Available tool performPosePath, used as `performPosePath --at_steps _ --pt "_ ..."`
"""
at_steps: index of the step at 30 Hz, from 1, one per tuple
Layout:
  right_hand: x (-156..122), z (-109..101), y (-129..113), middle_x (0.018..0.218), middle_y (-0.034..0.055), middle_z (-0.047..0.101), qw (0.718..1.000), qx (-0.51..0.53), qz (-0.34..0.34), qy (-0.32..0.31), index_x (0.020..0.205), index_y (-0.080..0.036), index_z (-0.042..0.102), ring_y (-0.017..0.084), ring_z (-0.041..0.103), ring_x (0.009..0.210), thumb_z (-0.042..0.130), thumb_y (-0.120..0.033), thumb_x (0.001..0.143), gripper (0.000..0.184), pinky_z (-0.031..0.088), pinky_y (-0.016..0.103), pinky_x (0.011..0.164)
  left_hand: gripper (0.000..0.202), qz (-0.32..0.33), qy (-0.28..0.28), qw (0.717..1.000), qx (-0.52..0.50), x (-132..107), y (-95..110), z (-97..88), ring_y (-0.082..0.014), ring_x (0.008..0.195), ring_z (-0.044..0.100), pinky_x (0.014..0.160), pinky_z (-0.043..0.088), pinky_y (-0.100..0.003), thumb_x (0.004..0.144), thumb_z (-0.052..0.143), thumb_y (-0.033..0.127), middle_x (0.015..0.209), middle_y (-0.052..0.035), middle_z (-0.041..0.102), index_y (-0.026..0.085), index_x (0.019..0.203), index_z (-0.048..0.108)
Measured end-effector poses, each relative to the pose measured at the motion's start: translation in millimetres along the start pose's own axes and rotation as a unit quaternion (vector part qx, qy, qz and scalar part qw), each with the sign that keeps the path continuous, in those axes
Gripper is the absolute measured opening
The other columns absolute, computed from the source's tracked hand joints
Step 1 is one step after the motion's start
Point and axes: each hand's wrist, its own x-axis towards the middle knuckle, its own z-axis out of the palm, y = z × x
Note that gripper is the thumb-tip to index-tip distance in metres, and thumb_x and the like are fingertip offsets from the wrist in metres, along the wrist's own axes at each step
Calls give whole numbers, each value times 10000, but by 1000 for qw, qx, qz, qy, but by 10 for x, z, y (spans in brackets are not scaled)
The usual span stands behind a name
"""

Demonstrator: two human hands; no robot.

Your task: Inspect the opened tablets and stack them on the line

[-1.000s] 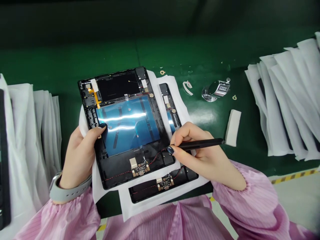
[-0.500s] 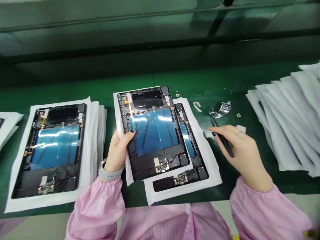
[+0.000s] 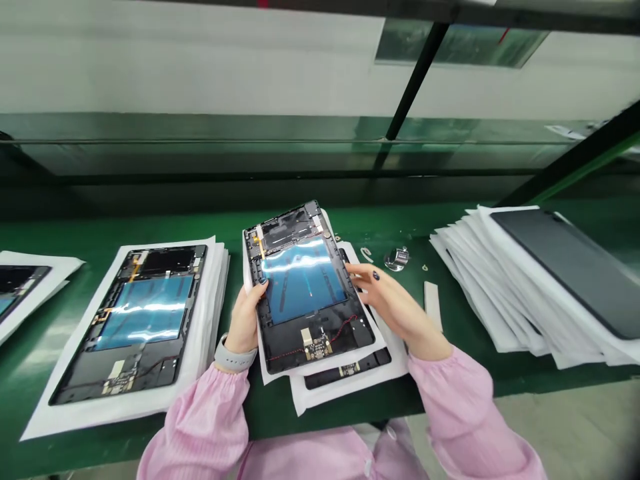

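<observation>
My left hand point(image 3: 246, 319) grips the left edge of an opened tablet point(image 3: 306, 317) together with the white sheet under it. The thumb lies on top. The tablet is tilted, showing a blue-filmed battery area, a small circuit board and a red wire. My right hand point(image 3: 393, 303) is at its right edge, fingers stretched out and fingertips touching or just beside the edge; some fingers are hidden. No tweezers show in it now. Beneath the held tablet lies another opened tablet point(image 3: 373, 361) on a white sheet point(image 3: 307, 398), mostly covered.
On the left, an opened tablet point(image 3: 120, 363) tops a stack with white sheets; part of another point(image 3: 23, 280) lies farther left. At right, a stack of white sheets point(image 3: 480, 280) carries a dark panel point(image 3: 570, 267). A shiny metal piece point(image 3: 397, 259) and a pale strip point(image 3: 433, 303) lie between.
My view has tilted up and turned right. My right hand has moved left to the held tablet's edge; the black tweezers it held no longer show. My left hand keeps its grip.
</observation>
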Motion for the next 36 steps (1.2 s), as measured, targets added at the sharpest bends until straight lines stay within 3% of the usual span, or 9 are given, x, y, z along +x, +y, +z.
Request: performPosePath --at_steps 4,7,15,19,23,27,30,33,36 --pt "121 117 11 886 9 671 997 61 20 -45 915 -206 684 157 638 809 763 -486 822 306 533 281 777 441 4 -4 1000 -10 7 -39 -33 -203 657 703 593 562 -290 566 881 362 763 -2 765 181 934 718" --pt "144 83 56 762 -21 640 998 53 24 -32 808 -186 680 127 601 682 832 -395 762 262 513 247 683 432 4 -11 1000 -2 16 -73 -48 -243 756 729 664 584 -327 585 879 379 804 -13 777 191 942 726" --pt "119 -17 137 812 12 704 998 62 25 -4 883 -198 719 155 660 719 830 -375 754 245 555 266 699 415 -120 -85 989 -32 -6 -54 6 -365 1086 689 859 593 -454 624 794 578 908 -75 794 236 857 771" --pt "106 -23 129 825 23 715 999 29 18 3 891 -202 723 169 673 722 799 -385 789 223 574 287 715 378 -119 -68 990 -22 -9 -52 -2 -392 1070 693 849 600 -480 517 861 559 811 -62 791 256 720 762" --pt "107 -37 126 896 31 716 1000 10 10 3 941 -211 706 180 685 809 789 -342 813 201 575 284 736 375 -122 -67 990 -15 -11 -48 3 -395 1066 694 834 608 -484 526 854 556 784 -61 786 252 731 771" --pt "104 -33 149 977 25 696 999 39 0 -16 1157 -273 601 182 683 829 778 -313 829 374 581 307 734 361 -117 -66 991 -21 -22 -41 30 -396 1067 694 816 615 -491 547 843 548 820 -65 791 253 740 763" --pt "71 -60 133 1092 47 659 999 -14 -46 -5 1249 -300 566 192 664 886 744 -302 855 433 572 330 771 355 -113 -71 991 -28 -19 -34 27 -393 1079 692 812 621 -485 567 835 540 834 -62 794 249 755 758" --pt "23 -128 63 1080 38 642 985 -131 -80 -82 1070 -283 696 217 625 989 749 -278 834 242 536 326 825 351 -107 -60 992 -39 5 -26 -7 -389 1054 705 820 623 -481 580 830 537 795 -53 796 238 751 759" --pt "-4 -173 -14 1017 18 668 956 -232 -66 -165 1027 -280 719 235 605 1022 782 -229 780 260 487 356 925 354 -80 -32 995 -59 35 -28 -50 -367 1027 720 850 617 -458 577 844 514 765 -37 797 227 769 766"
